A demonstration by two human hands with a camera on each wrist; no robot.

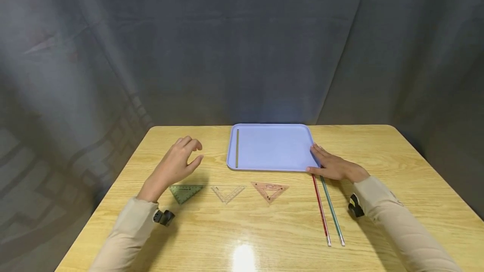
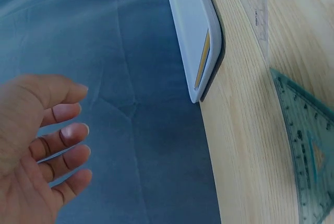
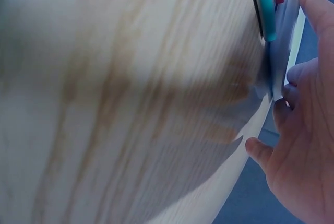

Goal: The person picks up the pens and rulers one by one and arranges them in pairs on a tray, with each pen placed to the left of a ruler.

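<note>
A lavender tray (image 1: 270,137) lies at the table's far middle, with a yellow-olive ruler (image 1: 237,148) along its left inner side. My right hand (image 1: 319,162) rests on the tray's near right corner, fingers straight along the rim, thumb at the front edge. My left hand (image 1: 195,153) hovers left of the tray, fingers relaxed, holding nothing. Below it lies a green set square (image 1: 185,192). In the left wrist view the left hand (image 2: 68,130) hangs off the tray (image 2: 190,36). The right wrist view shows the right hand (image 3: 292,109) against the tray's edge (image 3: 284,41).
A clear set square (image 1: 227,193) and an orange set square (image 1: 269,190) lie in a row before the tray. A red stick (image 1: 320,209) and a green stick (image 1: 332,209) run from the tray's right corner toward me. A grey curtain hangs behind the wooden table (image 1: 264,230).
</note>
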